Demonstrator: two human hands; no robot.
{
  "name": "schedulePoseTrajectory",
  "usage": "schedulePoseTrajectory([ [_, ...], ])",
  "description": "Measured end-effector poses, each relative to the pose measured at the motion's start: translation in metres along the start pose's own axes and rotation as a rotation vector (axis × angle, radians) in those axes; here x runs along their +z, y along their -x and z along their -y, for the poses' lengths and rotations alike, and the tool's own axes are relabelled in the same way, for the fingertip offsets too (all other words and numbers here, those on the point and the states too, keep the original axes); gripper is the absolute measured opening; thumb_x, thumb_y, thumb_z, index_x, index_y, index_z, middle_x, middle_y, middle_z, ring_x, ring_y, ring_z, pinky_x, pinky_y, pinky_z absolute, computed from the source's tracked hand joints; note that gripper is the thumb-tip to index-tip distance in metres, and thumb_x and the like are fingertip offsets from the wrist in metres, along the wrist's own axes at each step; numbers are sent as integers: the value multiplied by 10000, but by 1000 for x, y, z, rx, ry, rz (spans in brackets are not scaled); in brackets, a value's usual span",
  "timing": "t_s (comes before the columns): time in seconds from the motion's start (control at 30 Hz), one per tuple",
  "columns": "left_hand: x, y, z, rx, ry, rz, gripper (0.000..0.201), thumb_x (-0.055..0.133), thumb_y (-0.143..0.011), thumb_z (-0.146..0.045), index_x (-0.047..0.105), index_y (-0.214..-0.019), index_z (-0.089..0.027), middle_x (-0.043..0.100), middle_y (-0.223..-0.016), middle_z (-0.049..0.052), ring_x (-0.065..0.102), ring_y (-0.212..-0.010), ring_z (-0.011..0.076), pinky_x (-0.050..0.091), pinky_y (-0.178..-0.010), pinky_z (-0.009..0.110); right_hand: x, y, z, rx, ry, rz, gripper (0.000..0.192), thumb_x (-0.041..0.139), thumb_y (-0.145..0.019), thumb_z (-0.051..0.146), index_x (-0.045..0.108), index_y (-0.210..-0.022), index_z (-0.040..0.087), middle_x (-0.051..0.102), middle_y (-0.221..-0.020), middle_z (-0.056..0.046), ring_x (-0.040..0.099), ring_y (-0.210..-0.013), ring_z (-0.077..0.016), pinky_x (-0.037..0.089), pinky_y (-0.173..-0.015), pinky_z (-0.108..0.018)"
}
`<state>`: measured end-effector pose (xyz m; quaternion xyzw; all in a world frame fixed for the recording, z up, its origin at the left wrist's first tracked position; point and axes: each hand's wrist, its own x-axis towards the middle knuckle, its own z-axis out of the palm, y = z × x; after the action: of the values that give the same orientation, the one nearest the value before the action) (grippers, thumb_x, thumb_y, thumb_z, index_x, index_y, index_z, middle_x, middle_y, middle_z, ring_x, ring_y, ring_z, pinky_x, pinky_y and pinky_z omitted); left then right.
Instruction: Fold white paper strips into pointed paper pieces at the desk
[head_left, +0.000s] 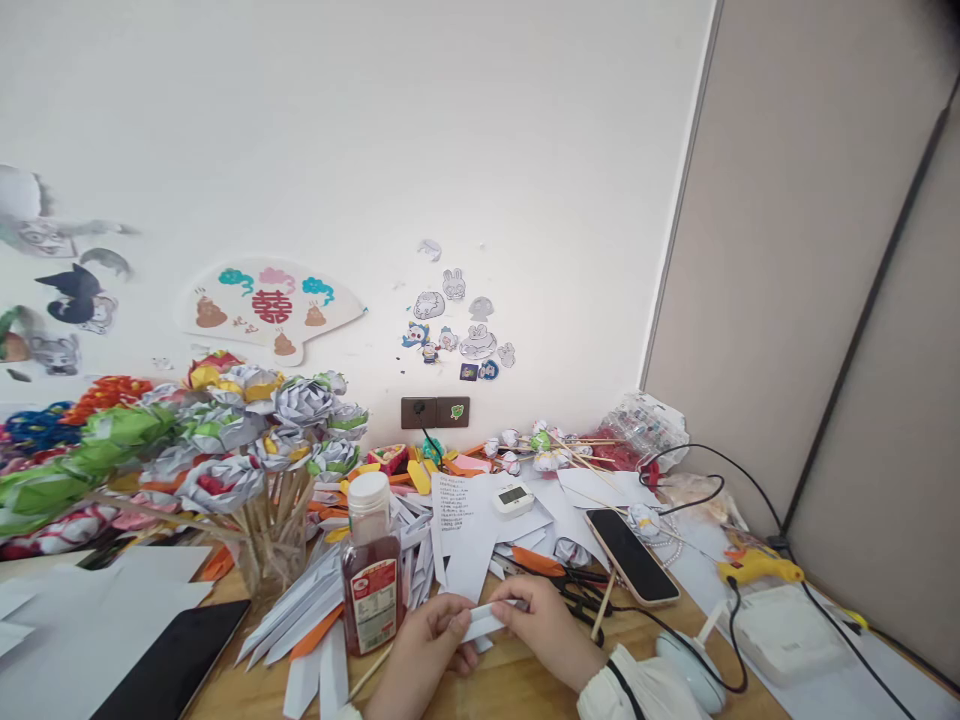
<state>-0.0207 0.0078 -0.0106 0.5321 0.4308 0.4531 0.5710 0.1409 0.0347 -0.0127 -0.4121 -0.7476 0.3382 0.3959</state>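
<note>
Low in the frame, my left hand [420, 655] and my right hand [551, 630] both pinch a narrow folded strip of white paper [486, 620] just above the wooden table [517, 690]. The strip runs sideways between my thumbs and fingers. Right beside my left hand stands a plastic bottle of reddish liquid [370, 565] with a white cap. A fan of folded white and orange paper strips [315, 610] lies on the table under and left of the bottle.
A glass jar of paper flowers on sticks [225, 450] stands at the left. A phone [631, 555], scissors with orange handles [559, 575], a small white timer [514, 497], a yellow glue gun [757, 568], cables and a dark tablet [176, 665] lie about.
</note>
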Motion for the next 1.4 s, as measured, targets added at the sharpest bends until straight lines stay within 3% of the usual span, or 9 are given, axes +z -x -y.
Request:
schedulePoseTrajectory([
  [0.4, -6, -4, 0, 24, -65, 50, 376, 580, -622, -440, 577, -816, -117, 620, -527, 4, 564, -505, 141, 428, -520, 248, -3, -2, -6, 27, -85, -14, 131, 518, -714, 219, 617, -676, 142, 556, -586, 0, 493, -550, -124, 371, -520, -214],
  [0.63, -7, -3, 3, 99, -195, 32, 320, 529, -668, -434, 602, -694, -123, 591, -490, -6, 531, -472, 119, 407, -497, 228, -3, -2, -4, 11, -3, -17, 138, 523, -716, 227, 621, -660, 148, 543, -575, 0, 484, -555, -128, 358, -510, -215],
  [0.77, -8, -4, 6, 11, -101, 64, 381, 541, -623, -502, 569, -639, -123, 581, -440, -3, 508, -387, 107, 379, -418, 213, -4, -2, -4, -8, -2, -9, 152, 522, -723, 240, 630, -666, 150, 556, -585, -3, 487, -555, -129, 353, -509, -218],
  [0.93, -8, -7, 6, -48, 17, 101, 397, 592, -575, -499, 563, -659, -112, 645, -584, 49, 546, -412, 107, 396, -410, 208, -6, -1, -1, -16, 10, -5, 148, 524, -721, 223, 632, -655, 147, 552, -575, -2, 486, -546, -128, 347, -503, -217],
  [1.13, -5, -6, 5, -23, -77, 65, 420, 580, -579, -514, 571, -694, -110, 532, -379, -34, 471, -331, 83, 359, -374, 193, -3, 1, 3, -18, 55, -14, 139, 522, -713, 190, 629, -637, 145, 553, -566, 2, 490, -563, -124, 346, -519, -207],
  [1.4, -6, -7, 6, -28, -84, 93, 449, 528, -578, -582, 523, -596, -134, 551, -387, -25, 481, -333, 85, 361, -372, 192, -4, 1, 1, -32, 55, 15, 141, 521, -720, 208, 640, -666, 153, 571, -585, 5, 501, -573, -117, 356, -525, -196],
])
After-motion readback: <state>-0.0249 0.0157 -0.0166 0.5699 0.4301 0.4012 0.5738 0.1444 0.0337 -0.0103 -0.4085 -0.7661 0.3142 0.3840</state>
